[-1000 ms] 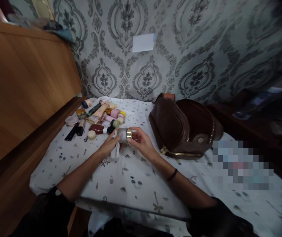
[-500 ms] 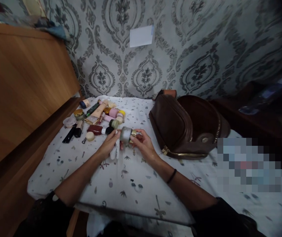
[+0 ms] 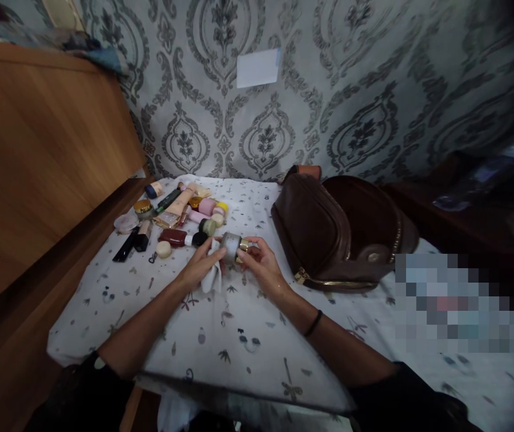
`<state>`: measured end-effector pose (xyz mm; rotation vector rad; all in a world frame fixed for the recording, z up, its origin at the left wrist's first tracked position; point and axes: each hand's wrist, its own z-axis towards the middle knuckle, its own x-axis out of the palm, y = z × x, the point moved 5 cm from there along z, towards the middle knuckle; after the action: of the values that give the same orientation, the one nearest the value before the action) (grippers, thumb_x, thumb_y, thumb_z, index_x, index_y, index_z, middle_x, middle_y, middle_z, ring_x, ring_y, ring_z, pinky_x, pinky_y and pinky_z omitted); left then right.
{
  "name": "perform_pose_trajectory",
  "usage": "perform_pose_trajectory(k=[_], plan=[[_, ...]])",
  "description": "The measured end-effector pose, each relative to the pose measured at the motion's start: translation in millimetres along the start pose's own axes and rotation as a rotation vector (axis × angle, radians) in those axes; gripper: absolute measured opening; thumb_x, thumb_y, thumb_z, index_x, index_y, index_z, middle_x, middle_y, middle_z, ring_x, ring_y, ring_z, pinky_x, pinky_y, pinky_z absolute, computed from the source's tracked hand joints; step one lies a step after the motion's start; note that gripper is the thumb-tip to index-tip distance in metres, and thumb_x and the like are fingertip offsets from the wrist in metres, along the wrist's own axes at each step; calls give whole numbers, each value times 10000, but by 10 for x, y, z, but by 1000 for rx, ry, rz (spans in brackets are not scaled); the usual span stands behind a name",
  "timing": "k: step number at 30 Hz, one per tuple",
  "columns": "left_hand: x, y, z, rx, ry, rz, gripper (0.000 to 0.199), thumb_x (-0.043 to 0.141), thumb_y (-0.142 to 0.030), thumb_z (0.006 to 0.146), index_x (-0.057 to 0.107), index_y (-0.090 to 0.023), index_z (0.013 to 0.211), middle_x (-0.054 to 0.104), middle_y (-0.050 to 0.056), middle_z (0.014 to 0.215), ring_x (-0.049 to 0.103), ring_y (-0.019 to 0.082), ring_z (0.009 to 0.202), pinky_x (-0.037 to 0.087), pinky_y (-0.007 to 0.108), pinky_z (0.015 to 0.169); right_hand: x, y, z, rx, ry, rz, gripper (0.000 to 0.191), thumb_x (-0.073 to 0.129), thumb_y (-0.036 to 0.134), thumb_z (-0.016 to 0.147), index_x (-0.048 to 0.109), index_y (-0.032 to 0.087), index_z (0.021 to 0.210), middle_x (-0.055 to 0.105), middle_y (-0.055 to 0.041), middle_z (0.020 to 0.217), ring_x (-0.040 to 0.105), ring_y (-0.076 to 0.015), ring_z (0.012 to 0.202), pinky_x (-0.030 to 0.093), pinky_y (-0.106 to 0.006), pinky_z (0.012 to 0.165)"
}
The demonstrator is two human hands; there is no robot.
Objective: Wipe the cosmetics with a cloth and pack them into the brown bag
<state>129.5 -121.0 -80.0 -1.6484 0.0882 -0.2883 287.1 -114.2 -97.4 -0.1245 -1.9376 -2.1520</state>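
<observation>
Head view, jar (image 3: 231,246) between both hands, lid in right grip (image 3: 248,252)

Patterned wall (image 3: 306,129), wooden cabinet (image 3: 54,120).

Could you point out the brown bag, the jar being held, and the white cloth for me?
Brown bag (image 3: 308,225): head view, on its dark front side.
Jar (image 3: 231,246): head view, on its greyish body.
White cloth (image 3: 212,278): head view, on its hanging part.
</observation>
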Motion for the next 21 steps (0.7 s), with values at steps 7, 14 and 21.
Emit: perform_pose_trajectory(k=[7, 14, 21], plan=[[-7, 25, 11, -13, 5, 15, 763, 787, -626, 683, 546, -177, 1251, 602, -39, 609, 525, 124, 473, 382, 211, 432, 6, 25, -12, -4, 6, 8, 557, 835, 535, 664, 540, 242, 1034, 632, 38, 732, 608, -151, 665, 463, -270, 574], [-3, 8, 4, 2, -11, 10, 689, 791, -605, 680, 567, -191, 1184, 588, -39, 620, 514, 119, 486, 365, 210, 436, 15, 50, -17, -7, 8, -5, 544, 831, 546, 660, 545, 248, 1014, 623, 39, 726, 598, -149, 644, 472, -276, 568], [4, -12, -11, -10, -5, 25, 694, 781, -599, 694, 543, -188, 1199, 581, -43, 615, 513, 123, 475, 377, 222, 438, 18, 55, -27, -3, 14, 20, 541, 850, 503, 654, 556, 251, 1031, 640, 33, 757, 598, -149, 676, 473, -277, 614]])
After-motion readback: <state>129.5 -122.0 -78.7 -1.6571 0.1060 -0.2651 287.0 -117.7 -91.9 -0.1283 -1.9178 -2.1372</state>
